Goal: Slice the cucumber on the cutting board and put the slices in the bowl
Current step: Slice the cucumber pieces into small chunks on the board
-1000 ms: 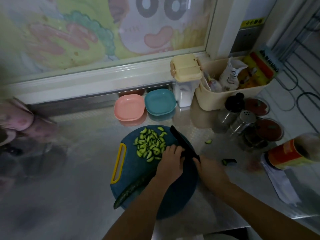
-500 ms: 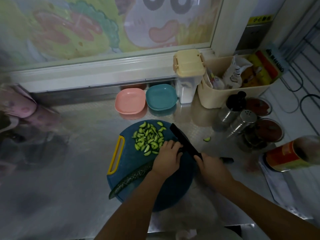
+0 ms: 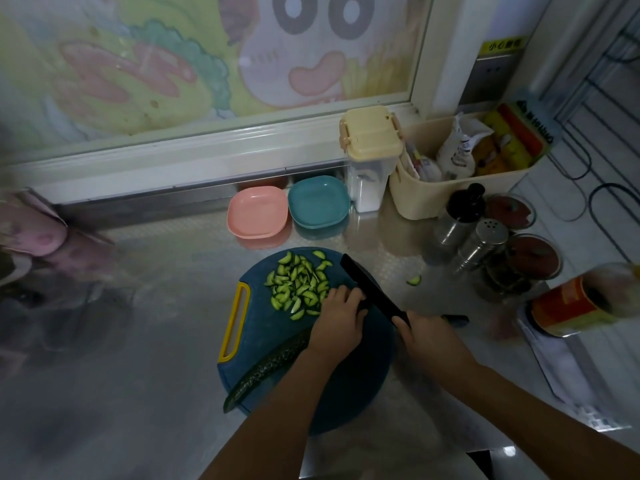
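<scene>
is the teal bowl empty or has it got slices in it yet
Empty: the teal bowl shows only its bare inside. The slices lie piled on the cutting board.

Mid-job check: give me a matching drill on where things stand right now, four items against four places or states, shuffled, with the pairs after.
Column one:
1. knife
2. cucumber slices
3. pink bowl
4. uncut cucumber

Column two:
a. empty, at the back wall, just left of the teal bowl
b. gripped by the right hand
c. piled on the far part of the cutting board
d. held down by the left hand, its tip at the board's near-left edge

Pairs: 1-b, 2-c, 3-a, 4-d
</scene>
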